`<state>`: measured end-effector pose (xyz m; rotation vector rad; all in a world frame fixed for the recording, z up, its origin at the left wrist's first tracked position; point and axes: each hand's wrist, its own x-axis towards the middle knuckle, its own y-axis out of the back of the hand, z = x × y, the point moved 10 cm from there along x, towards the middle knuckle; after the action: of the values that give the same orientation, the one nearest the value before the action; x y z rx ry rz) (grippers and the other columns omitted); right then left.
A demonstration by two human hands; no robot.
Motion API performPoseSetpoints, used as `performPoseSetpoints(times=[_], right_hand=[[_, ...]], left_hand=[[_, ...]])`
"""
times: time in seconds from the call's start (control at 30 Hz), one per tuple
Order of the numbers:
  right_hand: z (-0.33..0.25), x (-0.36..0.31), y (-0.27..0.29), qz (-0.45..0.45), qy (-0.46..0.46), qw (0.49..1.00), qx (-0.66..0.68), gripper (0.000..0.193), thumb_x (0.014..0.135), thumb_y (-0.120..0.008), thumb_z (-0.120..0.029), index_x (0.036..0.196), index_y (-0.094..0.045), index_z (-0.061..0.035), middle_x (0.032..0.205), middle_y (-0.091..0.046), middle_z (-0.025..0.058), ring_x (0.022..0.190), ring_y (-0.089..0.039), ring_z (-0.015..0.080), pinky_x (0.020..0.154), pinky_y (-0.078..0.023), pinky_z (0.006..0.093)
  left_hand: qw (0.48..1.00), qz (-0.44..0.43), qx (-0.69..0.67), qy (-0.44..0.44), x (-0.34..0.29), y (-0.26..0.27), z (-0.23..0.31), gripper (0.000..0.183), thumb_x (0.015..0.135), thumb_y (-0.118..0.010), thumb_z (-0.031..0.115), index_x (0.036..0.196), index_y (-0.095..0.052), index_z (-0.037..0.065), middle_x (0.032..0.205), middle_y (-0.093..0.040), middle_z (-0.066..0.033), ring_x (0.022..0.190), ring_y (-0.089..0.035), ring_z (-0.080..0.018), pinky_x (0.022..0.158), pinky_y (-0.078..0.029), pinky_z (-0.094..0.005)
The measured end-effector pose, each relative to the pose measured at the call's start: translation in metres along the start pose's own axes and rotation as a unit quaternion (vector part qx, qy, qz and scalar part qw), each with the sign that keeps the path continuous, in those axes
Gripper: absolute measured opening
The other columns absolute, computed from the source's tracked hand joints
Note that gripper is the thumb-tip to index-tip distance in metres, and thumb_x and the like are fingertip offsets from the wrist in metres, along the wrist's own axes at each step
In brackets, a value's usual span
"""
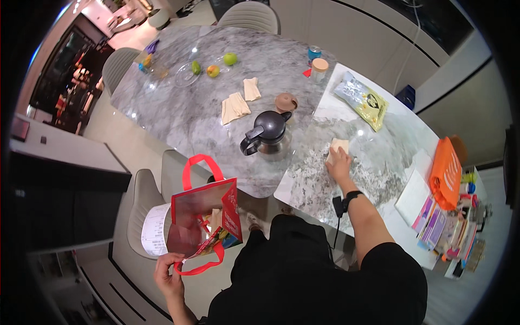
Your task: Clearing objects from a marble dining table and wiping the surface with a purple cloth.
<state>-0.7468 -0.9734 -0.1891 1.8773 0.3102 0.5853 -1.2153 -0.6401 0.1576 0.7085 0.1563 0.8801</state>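
Cream cloth (340,143) lies on the marbled bench (379,157) beneath my right hand (340,164) — from here I can't tell whether the fingers grip or just touch it. My left hand (167,269) has fingers clamped on the red handle (208,267) of an open bag (233,211); two more cloths (235,109) lie beyond the jug (270,127).

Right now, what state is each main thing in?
Red bag: open, held by left hand
Black-topped jug: upright, covered
Glass jar: upright, lidded
Blue can: upright; opening unclear
Yellow packet: lying flat; seal unclear
Beige cloth: on tabletop, under right hand
Other cloths: lying flat
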Motion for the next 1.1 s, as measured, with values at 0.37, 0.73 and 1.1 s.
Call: performPoseSetpoints(times=[0.37,0.73,1.1], right_hand=[[-0.204,-0.004,0.009,-0.34,0.1,0.812,0.463,0.037,0.093,-0.05,-0.014,0.13,-0.055,-0.0159,0.11,-0.066,0.0135,0.096,-0.065,0.0279,0.082,-0.05,0.0346],[-0.296,0.052,0.01,-0.448,-0.215,0.497,0.711,0.039,0.092,-0.06,-0.036,0.121,-0.054,-0.0104,0.086,-0.055,-0.0007,0.073,-0.057,0.0113,0.063,-0.049,0.0299],[-0.145,0.028,0.14,-0.456,-0.261,0.564,0.637,0.017,0.09,-0.068,-0.025,0.097,-0.065,-0.0095,0.081,-0.062,-0.0062,0.058,-0.051,0.0016,0.051,-0.04,0.0185]], left_hand=[[0.996,0.076,0.025,0.035,-0.033,-0.006,0.03,0.012,0.074,-0.062,-0.011,0.082,-0.06,-0.002,0.083,-0.065,-0.0125,0.081,-0.063,-0.0227,0.076,-0.049,-0.0314],[0.994,0.107,-0.015,0.035,-0.039,-0.014,0.023,0.012,0.074,-0.061,-0.011,0.082,-0.059,-0.002,0.083,-0.064,-0.0126,0.081,-0.063,-0.0221,0.076,-0.049,-0.0314],[0.997,0.067,-0.02,0.039,-0.006,-0.043,0.011,0.013,0.075,-0.064,-0.01,0.083,-0.06,-0.001,0.085,-0.065,-0.0118,0.083,-0.063,-0.0221,0.077,-0.048,-0.031]])
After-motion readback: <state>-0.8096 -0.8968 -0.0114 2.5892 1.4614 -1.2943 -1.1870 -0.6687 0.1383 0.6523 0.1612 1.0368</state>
